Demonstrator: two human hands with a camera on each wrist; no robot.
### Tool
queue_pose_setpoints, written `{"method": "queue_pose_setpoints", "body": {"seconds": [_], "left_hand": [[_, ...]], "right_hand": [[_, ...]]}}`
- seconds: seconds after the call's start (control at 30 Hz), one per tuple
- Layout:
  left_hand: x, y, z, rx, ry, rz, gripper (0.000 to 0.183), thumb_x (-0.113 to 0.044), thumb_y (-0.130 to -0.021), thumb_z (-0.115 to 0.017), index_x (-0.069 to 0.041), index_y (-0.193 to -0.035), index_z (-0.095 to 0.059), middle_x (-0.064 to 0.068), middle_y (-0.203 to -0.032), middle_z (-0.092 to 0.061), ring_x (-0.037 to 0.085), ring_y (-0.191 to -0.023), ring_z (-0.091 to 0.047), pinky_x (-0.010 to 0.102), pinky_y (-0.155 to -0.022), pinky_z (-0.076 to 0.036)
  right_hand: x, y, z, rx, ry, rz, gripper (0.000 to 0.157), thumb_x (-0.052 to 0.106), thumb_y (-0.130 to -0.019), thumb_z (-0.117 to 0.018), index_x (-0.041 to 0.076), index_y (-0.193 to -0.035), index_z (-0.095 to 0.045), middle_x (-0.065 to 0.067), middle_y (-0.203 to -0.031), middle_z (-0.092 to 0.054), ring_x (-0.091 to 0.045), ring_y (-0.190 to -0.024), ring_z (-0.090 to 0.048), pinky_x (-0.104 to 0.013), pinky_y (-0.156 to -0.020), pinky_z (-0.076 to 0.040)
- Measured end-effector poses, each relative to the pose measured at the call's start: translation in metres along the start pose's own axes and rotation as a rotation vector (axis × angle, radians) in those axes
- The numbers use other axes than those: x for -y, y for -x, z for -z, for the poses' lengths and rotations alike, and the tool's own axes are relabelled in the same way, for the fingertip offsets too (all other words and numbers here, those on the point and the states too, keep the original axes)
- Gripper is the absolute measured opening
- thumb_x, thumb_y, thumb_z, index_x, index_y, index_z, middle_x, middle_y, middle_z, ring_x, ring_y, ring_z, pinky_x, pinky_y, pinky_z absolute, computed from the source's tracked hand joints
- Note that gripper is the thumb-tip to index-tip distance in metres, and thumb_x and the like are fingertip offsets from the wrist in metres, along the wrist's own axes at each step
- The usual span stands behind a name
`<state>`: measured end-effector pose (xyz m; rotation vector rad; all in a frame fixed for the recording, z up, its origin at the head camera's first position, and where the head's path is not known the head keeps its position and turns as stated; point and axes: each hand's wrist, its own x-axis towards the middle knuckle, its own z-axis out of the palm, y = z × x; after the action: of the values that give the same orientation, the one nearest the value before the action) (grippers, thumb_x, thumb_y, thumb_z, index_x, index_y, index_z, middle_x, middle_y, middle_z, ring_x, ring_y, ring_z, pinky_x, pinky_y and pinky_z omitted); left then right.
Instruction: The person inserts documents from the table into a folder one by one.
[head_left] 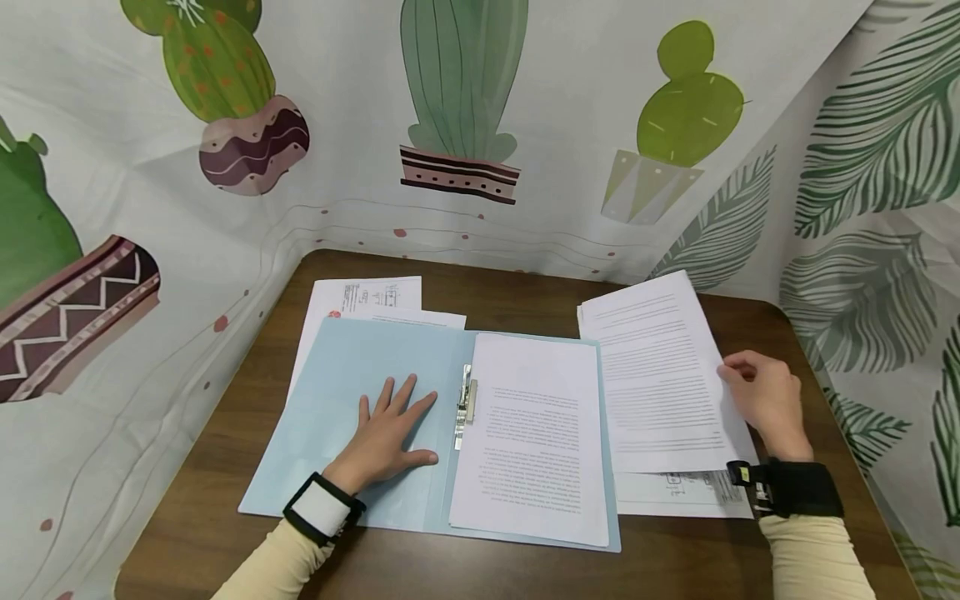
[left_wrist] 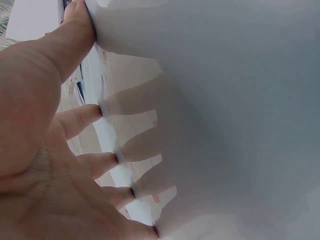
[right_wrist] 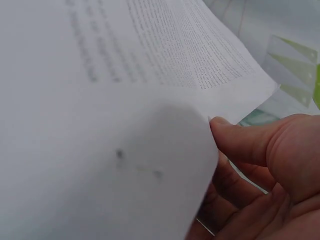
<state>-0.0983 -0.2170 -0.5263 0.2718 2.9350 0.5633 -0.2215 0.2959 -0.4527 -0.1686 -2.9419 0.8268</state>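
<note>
A light blue folder (head_left: 315,425) lies spread on the table, a metal clip (head_left: 465,408) along its middle. Printed pages (head_left: 536,367) rest on its right side. My left hand (head_left: 386,437) presses flat on the bare left cover, fingers spread; the left wrist view shows the fingertips (left_wrist: 111,158) against the glossy cover. To the right of the folder, my right hand (head_left: 765,396) pinches the right edge of a printed sheet (head_left: 652,375) between thumb and fingers. In the right wrist view this paper (right_wrist: 75,165) has small dark marks near the held edge.
Another sheet (head_left: 645,500) with a drawing lies under the held paper. More papers (head_left: 375,293) stick out from behind the folder's upper left. The brown wooden table (head_left: 517,287) meets a cloth (head_left: 337,150) with printed cacti at its back edge.
</note>
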Motion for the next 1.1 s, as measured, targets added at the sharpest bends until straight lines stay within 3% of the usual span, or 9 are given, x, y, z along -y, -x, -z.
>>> {"method": "queue_pose_setpoints", "body": {"seconds": [0.3, 0.47, 0.83, 0.9, 0.97, 1.1], "left_hand": [[0.0, -0.001, -0.001, 0.002, -0.003, 0.0, 0.095, -0.055, -0.076, -0.085, -0.014, -0.154, -0.049, 0.024, -0.166, -0.025, 0.055, -0.151, -0.011, 0.083, -0.108, -0.008], [0.001, -0.001, -0.002, 0.002, 0.001, 0.001, 0.095, -0.055, -0.077, -0.085, -0.015, -0.154, -0.049, 0.023, -0.166, -0.024, 0.055, -0.152, -0.011, 0.083, -0.108, -0.007], [0.001, -0.001, -0.003, -0.003, 0.007, 0.003, 0.095, -0.055, -0.077, -0.085, -0.015, -0.154, -0.049, 0.023, -0.167, -0.024, 0.055, -0.152, -0.01, 0.083, -0.108, -0.007], [0.001, 0.0, -0.003, -0.005, 0.007, 0.001, 0.095, -0.055, -0.076, -0.085, -0.015, -0.154, -0.049, 0.023, -0.166, -0.025, 0.055, -0.152, -0.01, 0.084, -0.108, -0.007], [0.001, 0.0, -0.003, -0.011, 0.006, -0.004, 0.095, -0.055, -0.076, -0.086, -0.014, -0.154, -0.05, 0.024, -0.166, -0.025, 0.056, -0.151, -0.011, 0.084, -0.108, -0.007], [0.002, 0.0, -0.003, -0.026, 0.001, -0.016, 0.094, -0.055, -0.076, -0.086, -0.014, -0.153, -0.051, 0.024, -0.165, -0.028, 0.057, -0.15, -0.013, 0.084, -0.107, -0.008]], "right_hand": [[-0.013, 0.002, 0.025, -0.081, 0.017, -0.002, 0.026, 0.013, -0.103, -0.06, -0.01, -0.115, -0.067, -0.034, -0.106, -0.066, -0.045, -0.091, -0.06, -0.038, -0.064, -0.037], [-0.016, 0.003, 0.041, -0.126, 0.023, 0.012, 0.027, 0.013, -0.104, -0.059, -0.011, -0.115, -0.067, -0.034, -0.106, -0.066, -0.042, -0.088, -0.06, -0.031, -0.06, -0.038], [-0.022, 0.007, 0.075, -0.17, 0.056, -0.097, 0.032, 0.014, -0.105, -0.055, -0.011, -0.123, -0.063, -0.036, -0.116, -0.062, -0.043, -0.091, -0.057, -0.03, -0.057, -0.035], [-0.025, 0.007, 0.078, -0.172, 0.072, -0.128, 0.033, 0.014, -0.106, -0.054, -0.012, -0.125, -0.062, -0.036, -0.118, -0.061, -0.046, -0.093, -0.058, -0.031, -0.058, -0.035], [-0.028, 0.009, 0.08, -0.171, 0.078, -0.156, 0.034, 0.014, -0.106, -0.053, -0.012, -0.126, -0.061, -0.038, -0.12, -0.06, -0.049, -0.097, -0.056, -0.04, -0.07, -0.041], [-0.033, 0.01, 0.082, -0.175, 0.087, -0.216, 0.035, 0.016, -0.107, -0.051, -0.011, -0.126, -0.061, -0.037, -0.121, -0.06, -0.049, -0.098, -0.055, -0.048, -0.075, -0.036]]}}
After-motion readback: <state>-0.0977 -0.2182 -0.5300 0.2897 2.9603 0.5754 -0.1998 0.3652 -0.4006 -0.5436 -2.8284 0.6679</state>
